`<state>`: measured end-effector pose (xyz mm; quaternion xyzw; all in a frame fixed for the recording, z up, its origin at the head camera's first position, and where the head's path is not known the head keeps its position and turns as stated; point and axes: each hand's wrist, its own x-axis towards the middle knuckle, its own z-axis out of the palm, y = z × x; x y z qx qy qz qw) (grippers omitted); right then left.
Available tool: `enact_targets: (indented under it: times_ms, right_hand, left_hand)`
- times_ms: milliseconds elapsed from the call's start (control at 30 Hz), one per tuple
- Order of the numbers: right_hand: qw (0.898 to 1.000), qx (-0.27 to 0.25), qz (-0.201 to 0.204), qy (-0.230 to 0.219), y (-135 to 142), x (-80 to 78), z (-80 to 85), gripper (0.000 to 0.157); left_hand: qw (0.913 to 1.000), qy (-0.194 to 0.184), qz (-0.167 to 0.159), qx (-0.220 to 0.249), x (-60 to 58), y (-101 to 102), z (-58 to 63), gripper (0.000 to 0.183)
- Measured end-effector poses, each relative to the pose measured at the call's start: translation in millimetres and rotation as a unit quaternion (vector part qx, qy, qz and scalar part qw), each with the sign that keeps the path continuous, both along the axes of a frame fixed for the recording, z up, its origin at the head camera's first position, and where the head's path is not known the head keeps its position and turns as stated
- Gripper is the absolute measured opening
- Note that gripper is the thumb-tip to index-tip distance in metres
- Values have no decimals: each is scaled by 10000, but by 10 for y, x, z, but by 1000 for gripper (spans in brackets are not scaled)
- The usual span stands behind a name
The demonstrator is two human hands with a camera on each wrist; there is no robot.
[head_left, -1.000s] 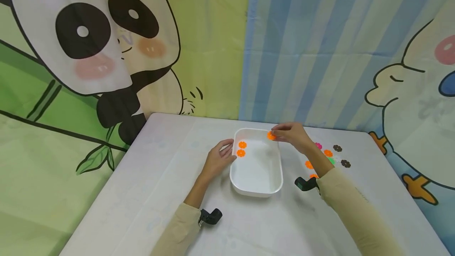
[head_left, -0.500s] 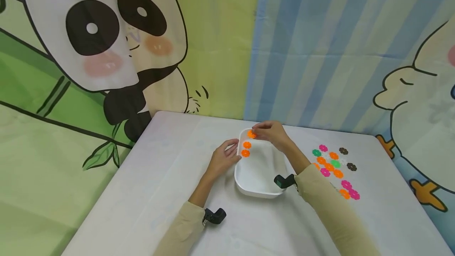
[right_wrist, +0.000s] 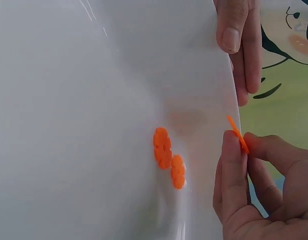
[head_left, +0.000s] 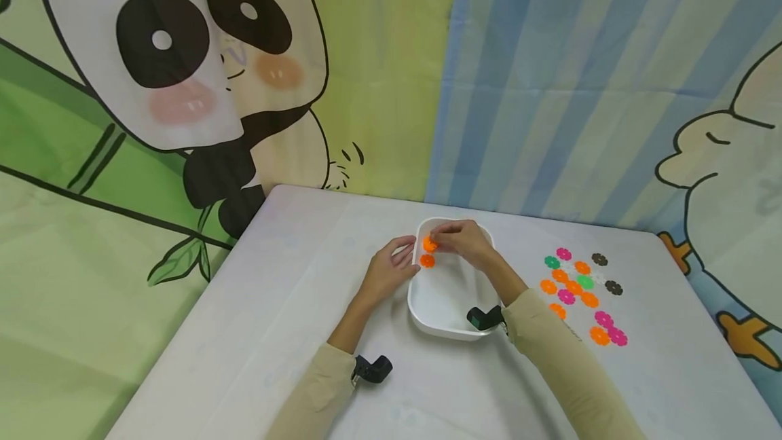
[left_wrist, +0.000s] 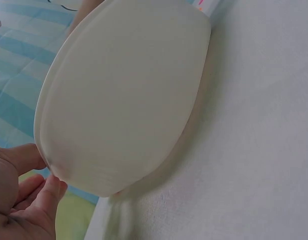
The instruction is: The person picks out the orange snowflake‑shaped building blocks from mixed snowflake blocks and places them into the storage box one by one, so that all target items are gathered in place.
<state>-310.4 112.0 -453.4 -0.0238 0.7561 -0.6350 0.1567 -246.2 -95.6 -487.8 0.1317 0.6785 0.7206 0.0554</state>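
Observation:
A white plastic tub (head_left: pixel 449 301) stands on the white table. At its left rim, my left hand (head_left: pixel 386 271) pinches the edge, thumb over the rim and fingers against the outer wall; the left wrist view shows mostly the outer wall. My right hand (head_left: pixel 467 243) reaches over the tub's far left part. Its thumb and fingertips pinch an orange flower-shaped disc (right_wrist: pixel 238 134), edge-on in the right wrist view and close to the left wall. Two more orange discs (right_wrist: pixel 163 148) lie inside the tub, just below that wall; the right hand partly overlaps them in the head view.
Right of the tub, flower discs lie scattered on the table: several orange (head_left: pixel 589 299), pink (head_left: pixel 618 337), green (head_left: pixel 584 282), brown (head_left: pixel 613 288) and clear ones. A printed curtain (head_left: pixel 550 87) hangs along the table's far edge. Each wrist bears a small black camera (head_left: pixel 373 369).
My right hand has carried the orange disc from the tub's far right corner leftward, then lower towards the discs inside. My left hand has stayed on the rim. The head view has shifted slightly.

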Motion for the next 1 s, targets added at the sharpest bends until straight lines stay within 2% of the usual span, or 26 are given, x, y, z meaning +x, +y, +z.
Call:
enact_targets:
  times_ms: [233,433,667,833,1000]
  right_hand:
    - [9997,62,235,45,-54,53,-106,24]
    - [9991,70,363,-215,-82,84,-150,20]
    - [9950,727,590,-339,-98,82,-150,16]
    - [9908,970,870,-379,-88,115,-123,16]
    - [9884,928,1123,-438,-78,131,-123,16]
  left_hand:
    - [9996,-64,192,-207,43,24,31,56]
    - [10000,-28,47,-35,19,20,20,58]
    - [9997,-51,-144,-213,152,-11,311,57]
    - [9999,-32,-63,-87,154,-2,302,56]
    - [10000,-63,-40,-30,151,0,295,57]
